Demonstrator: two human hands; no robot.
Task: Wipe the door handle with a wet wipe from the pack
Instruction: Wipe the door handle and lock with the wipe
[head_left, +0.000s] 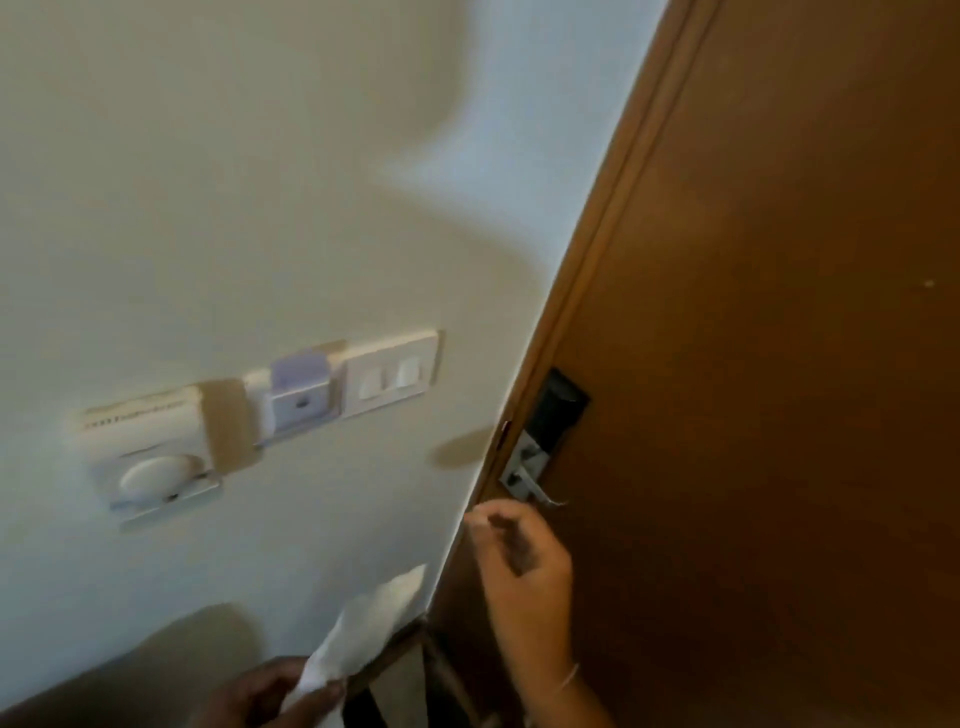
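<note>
Cream wall (260, 156) fills the left of the view, tilted; brown wooden door (779, 260) fills the right, its frame edge running diagonally between them. Frame is motion-blurred throughout.

On the wall: a white double light switch (390, 373), just left of it a pale key-card slot (298, 389), and further left and lower a white thermostat with a round dial (150, 457).

On the door near its edge: a black lock panel (561, 402) with a metal plate below it, and the silver door handle (530, 480) at the plate's lower end, lever pointing right and down.

My right hand (524, 566) is raised just below the handle, near it but not touching. Fingers curled loosely inward, thumb and forefinger tips close together; blur keeps me from telling whether they pinch anything. A thin bracelet (569, 675) sits on that wrist.

My left hand (270, 693) is low at the bottom edge, in shadow. Its fingers are closed round the lower end of a white wet wipe (369, 629), which stands up crumpled from the grip towards the wall corner. The wipe is well apart from the handle, down and to its left.

The pack does not show here.
</note>
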